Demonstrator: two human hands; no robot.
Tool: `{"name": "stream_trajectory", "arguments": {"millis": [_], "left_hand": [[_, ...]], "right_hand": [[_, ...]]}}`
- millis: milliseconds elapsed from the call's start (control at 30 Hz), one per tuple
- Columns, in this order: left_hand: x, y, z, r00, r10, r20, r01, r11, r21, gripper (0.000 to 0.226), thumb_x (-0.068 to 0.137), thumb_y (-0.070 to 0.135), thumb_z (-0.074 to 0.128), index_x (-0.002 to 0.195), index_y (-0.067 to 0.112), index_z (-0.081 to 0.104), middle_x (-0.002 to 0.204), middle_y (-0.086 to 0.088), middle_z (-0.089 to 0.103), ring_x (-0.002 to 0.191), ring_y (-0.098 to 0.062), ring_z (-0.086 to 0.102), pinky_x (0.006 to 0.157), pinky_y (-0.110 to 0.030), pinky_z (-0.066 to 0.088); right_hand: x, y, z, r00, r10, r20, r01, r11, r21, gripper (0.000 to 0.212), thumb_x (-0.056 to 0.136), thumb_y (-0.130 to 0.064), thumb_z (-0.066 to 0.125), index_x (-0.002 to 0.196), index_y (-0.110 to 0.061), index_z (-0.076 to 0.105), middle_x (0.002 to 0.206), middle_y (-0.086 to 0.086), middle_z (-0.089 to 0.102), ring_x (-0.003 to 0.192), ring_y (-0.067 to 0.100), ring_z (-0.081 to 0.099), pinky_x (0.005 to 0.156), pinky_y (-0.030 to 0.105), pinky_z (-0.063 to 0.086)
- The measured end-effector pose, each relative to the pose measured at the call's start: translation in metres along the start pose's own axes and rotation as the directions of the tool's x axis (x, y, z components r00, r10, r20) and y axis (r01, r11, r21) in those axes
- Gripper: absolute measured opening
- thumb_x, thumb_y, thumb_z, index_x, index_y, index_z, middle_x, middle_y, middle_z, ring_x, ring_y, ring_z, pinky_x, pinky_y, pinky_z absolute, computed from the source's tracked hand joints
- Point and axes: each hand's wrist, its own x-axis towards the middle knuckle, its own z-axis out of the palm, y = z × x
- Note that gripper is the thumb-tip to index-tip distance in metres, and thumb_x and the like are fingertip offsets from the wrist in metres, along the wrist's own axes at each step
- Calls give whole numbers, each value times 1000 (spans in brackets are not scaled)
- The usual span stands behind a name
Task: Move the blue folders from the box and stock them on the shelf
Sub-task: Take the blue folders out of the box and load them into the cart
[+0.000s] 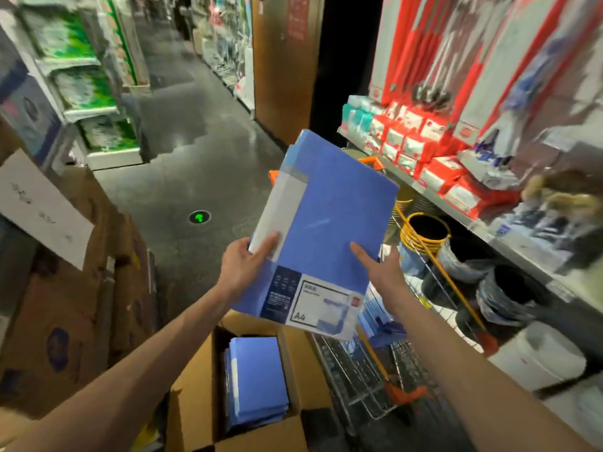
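Shop aisle, dark glossy floor [195,177], stock down both sides. Closest in, the open cardboard box [192,406] sat at the person's feet with a stack of blue folders [257,380] lying inside it, so plenty was left to move. Just above, a bundle of folders [329,223] was up in the air, clear of the box. The left hand [243,265] clamped its near-left corner, thumb across the white spine. The right hand [378,272] gripped the right edge, thumb on the cover, fingers hidden beneath. Beyond, to the right, came a wire trolley [368,380], then the shelf [483,228], crowded with red and white packs [434,164]. No blue folder showed plainly on it. My read: early or midway, this bundle not yet placed.
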Motion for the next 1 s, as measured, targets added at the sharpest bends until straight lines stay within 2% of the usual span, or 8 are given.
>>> {"name": "stream_trajectory", "arguments": {"millis": [233,400,567,633,800,867,933,1000], "left_hand": [[-27,58,111,974,-190,123,206,970,-132,66,79,67,72,85,1,70,82,-9,73,71,-23,70,65,-40,58],[-52,89,200,912,-202,356,243,967,-74,44,88,57,67,87,13,68,81,-4,74,59,-13,71,47,-21,52],[-55,95,259,812,-218,542,316,944,-95,76,76,70,72,121,9,67,106,-17,76,94,-37,74,88,-54,59],[-55,99,273,775,-264,574,369,926,-73,73,79,66,72,125,10,65,112,-18,74,99,-39,72,90,-53,58],[-39,84,291,786,-317,531,409,910,-62,73,78,71,69,126,16,66,115,-9,75,100,-31,74,88,-44,58],[-31,75,299,815,-339,470,425,901,-87,61,88,66,61,118,13,66,100,-7,78,84,-24,77,68,-33,61],[-21,66,308,873,-372,314,419,903,-94,46,94,54,60,106,10,65,89,-5,76,63,-18,73,48,-24,54],[1,53,318,899,-393,195,415,906,-85,46,94,51,63,108,7,66,98,-10,73,67,-18,69,52,-27,51]], "right_hand": [[1,11,-111,993,-17,-121,55,946,320,39,77,-30,85,111,-17,71,108,2,76,96,26,74,82,47,60],[4,34,-211,967,99,-234,-3,925,380,37,72,-39,88,96,-15,74,100,6,77,93,29,74,82,55,59],[11,47,-272,959,212,-187,-98,869,485,31,78,-33,84,99,-13,72,100,7,77,90,30,74,79,49,61],[19,53,-284,959,229,-166,-128,875,467,32,77,-34,85,98,-13,71,101,8,76,91,30,74,81,49,61],[49,70,-286,955,282,-97,-237,915,326,45,68,-44,88,95,-11,73,97,5,77,87,26,74,78,45,62],[68,76,-276,957,280,-72,-261,944,202,60,57,-60,86,94,-13,74,97,5,77,87,26,74,80,48,61],[85,80,-266,964,257,-69,-254,966,53,55,71,-60,79,100,-13,73,102,5,75,90,25,72,83,47,59],[107,85,-255,970,239,-54,-243,963,-118,53,85,-55,69,115,-11,68,112,5,70,96,24,67,82,41,56]]}}
